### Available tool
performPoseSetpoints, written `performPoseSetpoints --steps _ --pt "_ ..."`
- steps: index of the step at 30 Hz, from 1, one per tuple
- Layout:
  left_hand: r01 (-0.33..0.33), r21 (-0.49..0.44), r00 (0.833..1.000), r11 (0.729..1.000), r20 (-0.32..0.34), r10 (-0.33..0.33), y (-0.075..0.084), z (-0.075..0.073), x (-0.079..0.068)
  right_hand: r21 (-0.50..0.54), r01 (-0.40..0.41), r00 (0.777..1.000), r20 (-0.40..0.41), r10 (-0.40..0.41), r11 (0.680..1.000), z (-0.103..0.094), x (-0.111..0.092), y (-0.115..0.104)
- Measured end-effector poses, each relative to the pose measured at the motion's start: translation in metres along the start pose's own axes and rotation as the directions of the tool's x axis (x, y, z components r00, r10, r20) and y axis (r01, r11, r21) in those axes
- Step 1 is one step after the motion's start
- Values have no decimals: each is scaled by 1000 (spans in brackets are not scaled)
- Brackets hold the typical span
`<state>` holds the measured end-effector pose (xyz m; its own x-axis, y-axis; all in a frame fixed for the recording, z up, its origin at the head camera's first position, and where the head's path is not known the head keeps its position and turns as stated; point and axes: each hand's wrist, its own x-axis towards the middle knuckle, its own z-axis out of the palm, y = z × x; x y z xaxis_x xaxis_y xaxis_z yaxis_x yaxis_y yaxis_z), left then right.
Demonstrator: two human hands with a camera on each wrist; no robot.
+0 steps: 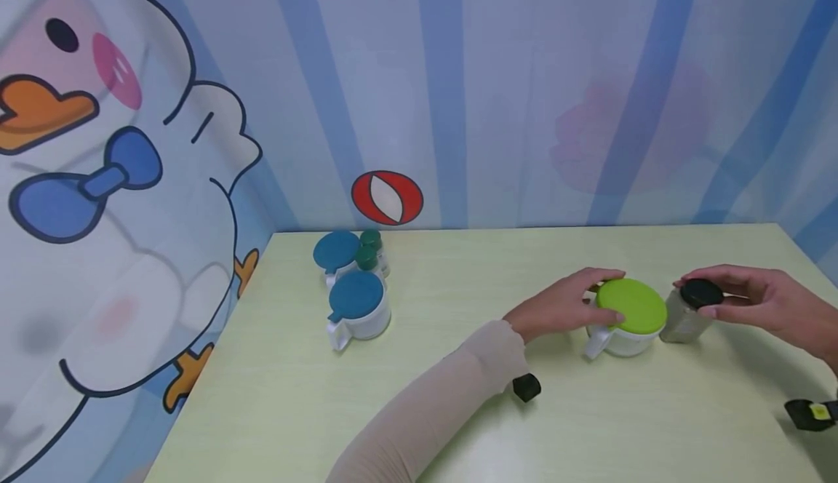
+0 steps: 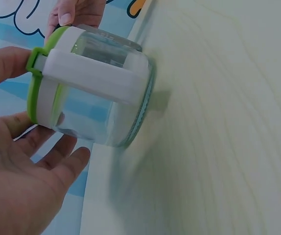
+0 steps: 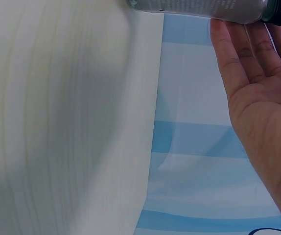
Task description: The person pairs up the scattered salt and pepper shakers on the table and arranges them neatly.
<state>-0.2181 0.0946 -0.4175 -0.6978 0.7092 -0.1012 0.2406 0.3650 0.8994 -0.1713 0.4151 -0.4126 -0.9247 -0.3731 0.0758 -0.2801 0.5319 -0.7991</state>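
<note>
A clear glass jar with a white handle and green lid (image 1: 631, 307) stands at the right of the table. My left hand (image 1: 556, 305) holds it by the lid, thumb and fingers on opposite sides. In the left wrist view, the jar's handle (image 2: 91, 76) faces the camera and the lower fingers spread beside the glass. Close against the jar's right side is a squarish seasoning bottle (image 1: 684, 323) with a black cap. My right hand (image 1: 766, 297) grips this bottle near its cap. The right wrist view shows only part of the bottle (image 3: 199, 7), with fingers touching its side.
At the table's left stand two white-handled jars with blue lids, a front one (image 1: 356, 295) and a rear one (image 1: 337, 250). Small green-capped bottles (image 1: 368, 256) stand beside them. A patterned cloth backdrop (image 1: 491, 105) rises behind the pale table (image 1: 458, 279).
</note>
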Motion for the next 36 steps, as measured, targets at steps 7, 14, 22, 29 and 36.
performPoseSetpoints --steps 7,14,22,29,36 --pt "14 9 1000 1000 4 -14 5 1 4 5 -3 1000 20 3 1000 -1 -1 3" --pt "34 79 999 996 -10 -34 7 1 6 19 -3 1000 20 3 1000 -1 -1 1" --pt "45 91 999 995 -22 -43 7 5 6 9 -23 1000 5 23 1000 -1 -1 1" --pt "35 119 999 992 -40 -31 13 3 5 5 -5 1000 -7 5 1000 -1 2 5" --pt "37 136 996 990 -84 -26 15 4 7 32 24 1000 14 -25 999 -1 2 6"
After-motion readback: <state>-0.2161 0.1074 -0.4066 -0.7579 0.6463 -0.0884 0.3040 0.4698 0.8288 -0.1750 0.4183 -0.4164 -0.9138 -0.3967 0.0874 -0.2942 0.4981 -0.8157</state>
